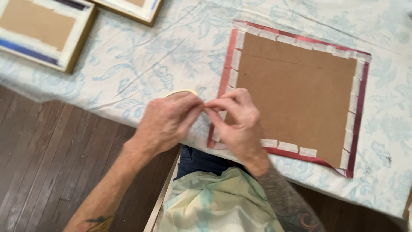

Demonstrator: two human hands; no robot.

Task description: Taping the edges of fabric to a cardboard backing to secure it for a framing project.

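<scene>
Pale tape roll (182, 92) peeks above the fingers, beside the red-edged cardboard-backed frame (300, 92).

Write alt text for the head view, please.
Two bare hands, left hand and right hand, meet fingertip to fingertip over a roll of tape, beside a brown backing board taped into a red frame on a floral tablecloth.

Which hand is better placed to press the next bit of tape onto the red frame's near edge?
Likely the right hand: it lies over the red frame's near-left corner, while the left hand holds the tape roll beside it.
</scene>
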